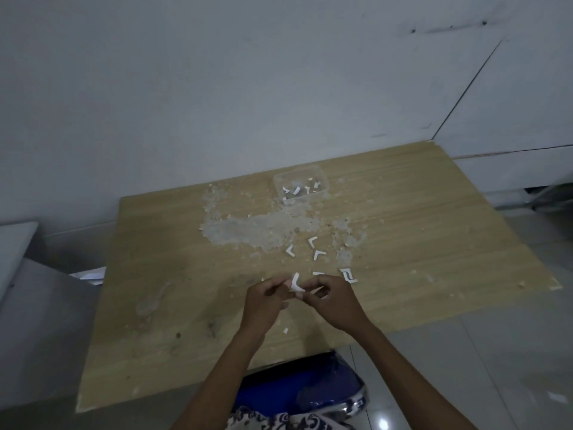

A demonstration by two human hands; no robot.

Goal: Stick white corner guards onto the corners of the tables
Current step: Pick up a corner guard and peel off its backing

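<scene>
The lower end of the white corner guard [295,283] is covered by the fingertips of the left hand [267,301] and the right hand [333,301], so the grip cannot be made out exactly. Both forearms are cut off by the bottom edge. The contents of the clear plastic container [300,184] are too small and blurred to be identified beyond white bits. The blue chair seat [297,386] is partly hidden by the wooden table [155,305] and the arms. The patterned fabric [279,422] is cut off below.
</scene>
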